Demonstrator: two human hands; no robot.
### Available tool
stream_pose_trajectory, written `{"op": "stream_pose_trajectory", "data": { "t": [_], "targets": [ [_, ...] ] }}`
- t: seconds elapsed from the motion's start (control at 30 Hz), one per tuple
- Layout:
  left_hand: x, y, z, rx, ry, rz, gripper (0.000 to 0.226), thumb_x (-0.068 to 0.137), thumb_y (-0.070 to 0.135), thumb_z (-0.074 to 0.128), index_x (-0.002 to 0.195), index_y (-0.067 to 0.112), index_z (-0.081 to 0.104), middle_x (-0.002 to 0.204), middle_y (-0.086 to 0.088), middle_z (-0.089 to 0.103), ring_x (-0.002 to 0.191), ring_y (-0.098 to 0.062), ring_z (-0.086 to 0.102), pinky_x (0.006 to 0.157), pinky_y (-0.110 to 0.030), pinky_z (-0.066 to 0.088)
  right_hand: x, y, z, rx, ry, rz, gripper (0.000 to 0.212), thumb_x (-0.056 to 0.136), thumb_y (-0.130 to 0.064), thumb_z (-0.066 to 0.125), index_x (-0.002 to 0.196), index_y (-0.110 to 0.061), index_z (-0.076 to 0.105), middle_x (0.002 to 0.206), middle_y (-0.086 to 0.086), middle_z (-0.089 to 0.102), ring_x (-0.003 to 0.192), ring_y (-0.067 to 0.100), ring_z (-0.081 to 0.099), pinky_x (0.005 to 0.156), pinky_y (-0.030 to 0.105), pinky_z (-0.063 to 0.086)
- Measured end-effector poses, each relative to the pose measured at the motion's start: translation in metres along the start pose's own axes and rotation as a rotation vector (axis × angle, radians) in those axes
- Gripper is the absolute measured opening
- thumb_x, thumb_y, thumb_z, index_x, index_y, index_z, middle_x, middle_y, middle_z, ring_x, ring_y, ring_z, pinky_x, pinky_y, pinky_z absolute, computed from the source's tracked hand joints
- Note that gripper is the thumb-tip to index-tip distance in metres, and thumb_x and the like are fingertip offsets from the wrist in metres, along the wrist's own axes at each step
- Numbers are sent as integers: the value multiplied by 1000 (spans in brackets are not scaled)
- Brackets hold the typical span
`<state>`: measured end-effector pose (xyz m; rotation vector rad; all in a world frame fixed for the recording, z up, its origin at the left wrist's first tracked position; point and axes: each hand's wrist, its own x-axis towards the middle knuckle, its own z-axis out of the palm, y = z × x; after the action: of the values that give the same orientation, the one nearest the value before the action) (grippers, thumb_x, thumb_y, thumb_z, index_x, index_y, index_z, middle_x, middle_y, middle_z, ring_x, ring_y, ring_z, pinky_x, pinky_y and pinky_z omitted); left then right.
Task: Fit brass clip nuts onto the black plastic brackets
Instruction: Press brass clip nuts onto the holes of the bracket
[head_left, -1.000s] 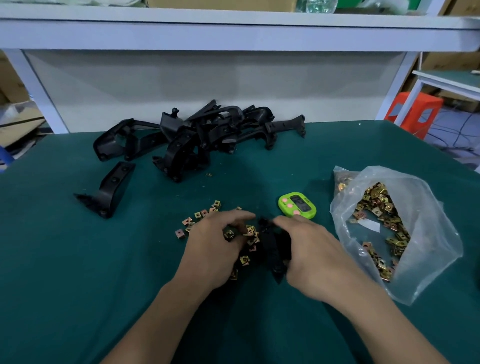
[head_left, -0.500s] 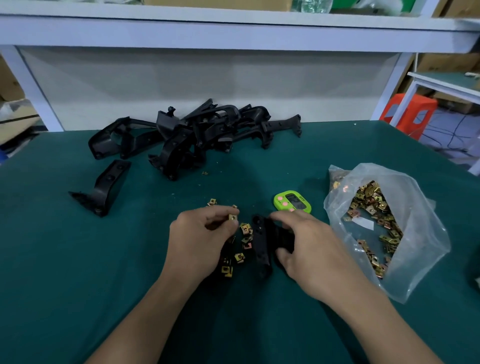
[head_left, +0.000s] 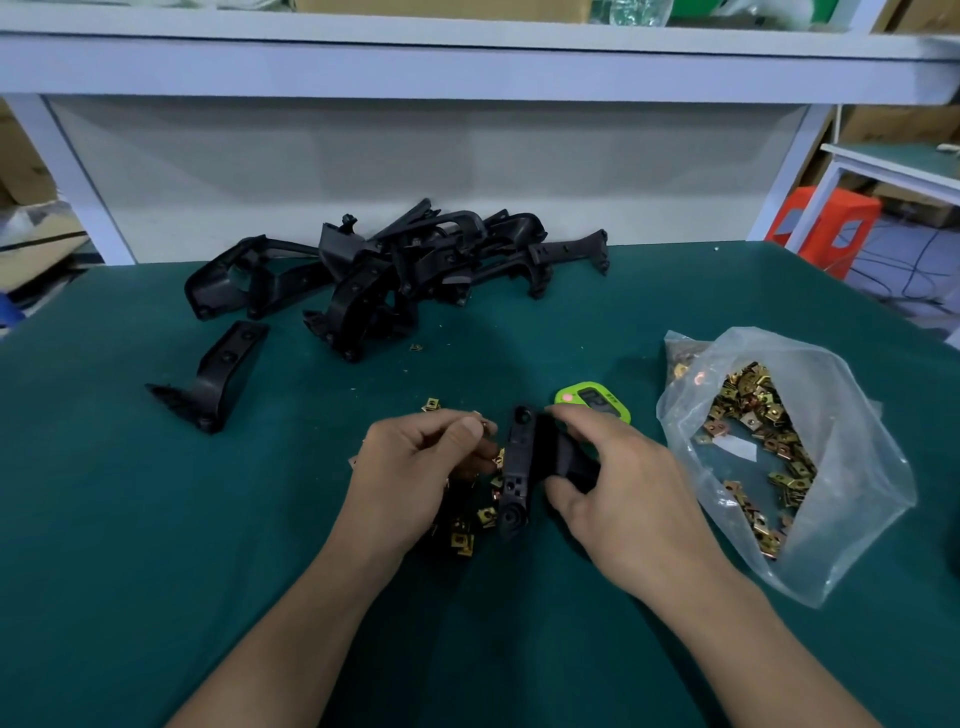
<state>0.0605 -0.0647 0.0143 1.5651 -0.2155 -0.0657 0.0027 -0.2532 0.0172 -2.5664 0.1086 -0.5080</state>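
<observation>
My right hand grips a black plastic bracket, holding it upright a little above the green table. My left hand is just left of the bracket and pinches a small brass clip nut between thumb and forefinger. Several loose brass clip nuts lie on the table under and beside my left hand. A pile of black brackets sits at the back of the table, and one single bracket lies apart at the left.
A clear plastic bag full of brass clip nuts lies open at the right. A green timer sits just behind my right hand. A white shelf frame runs along the back, and the green table fills the foreground.
My right hand has lifted the bracket and turned it upright. My left hand has picked a clip nut out of the loose ones and raised it toward the bracket's top.
</observation>
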Motion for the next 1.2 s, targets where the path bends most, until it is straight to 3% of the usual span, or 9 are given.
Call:
{"op": "stream_pose_trajectory", "data": {
  "t": [0.17, 0.33, 0.4, 0.5, 0.57, 0.8, 0.97, 1.2],
  "targets": [
    [-2, 4, 0, -36, -56, -54, 25, 98, 15, 65, 79, 11, 80, 72, -9, 74, 63, -15, 69, 61, -18, 52, 0, 3, 1, 91, -31, -48, 69, 75, -23, 84, 130, -48, 51, 114, -29, 59, 101, 2, 59, 86, 22, 49],
    [-5, 7, 3, 49, -70, -23, 30, 99, 17, 65, 74, 10, 80, 67, -3, 75, 63, 5, 65, 62, 4, 40, 0, 5, 3, 119, -49, -58, 69, 74, -22, 83, 126, -51, 49, 103, -41, 54, 95, -3, 56, 79, 0, 38],
    [-4, 6, 3, 63, -80, -31, 30, 100, 19, 64, 75, 12, 80, 66, -3, 74, 61, 0, 66, 62, 1, 42, 0, 5, 3, 120, -45, -63, 69, 74, -21, 82, 125, -53, 48, 104, -45, 52, 97, -3, 56, 80, 3, 40],
    [-3, 2, -1, 131, -136, -29, 30, 101, 26, 63, 78, 16, 79, 68, -5, 74, 63, -11, 67, 63, -19, 51, -3, 3, 3, 82, -31, -68, 71, 74, -23, 83, 128, -52, 48, 114, -32, 59, 103, 1, 57, 87, 21, 49],
    [-2, -1, -5, 167, -169, -22, 30, 102, 28, 62, 79, 18, 79, 70, -6, 75, 63, -16, 69, 63, -25, 54, -4, 3, 3, 80, -47, -70, 71, 75, -24, 83, 130, -51, 48, 121, -27, 61, 104, 2, 58, 90, 24, 51],
    [-4, -2, 1, 139, -92, -21, 28, 100, 29, 64, 80, 24, 82, 67, -4, 75, 61, -11, 69, 58, -19, 49, -2, 3, 3, 111, -86, -58, 65, 76, -23, 81, 131, -47, 56, 117, -26, 63, 100, 2, 61, 88, 25, 53],
    [-13, -1, 9, 120, -12, -94, 32, 100, 33, 64, 76, 21, 82, 70, -5, 76, 61, -15, 65, 58, -28, 51, -4, -2, 4, 77, -68, -58, 69, 76, -21, 82, 134, -46, 53, 121, -23, 62, 105, 11, 62, 91, 33, 54],
    [-20, 4, 16, 261, 61, -41, 50, 101, 34, 61, 63, 1, 59, 48, 1, 47, 45, -13, 37, 43, -26, 32, -6, -7, 3, 22, -68, -44, 67, 80, -18, 79, 137, -43, 54, 126, -19, 61, 106, 23, 65, 90, 40, 54]
  ]
}}
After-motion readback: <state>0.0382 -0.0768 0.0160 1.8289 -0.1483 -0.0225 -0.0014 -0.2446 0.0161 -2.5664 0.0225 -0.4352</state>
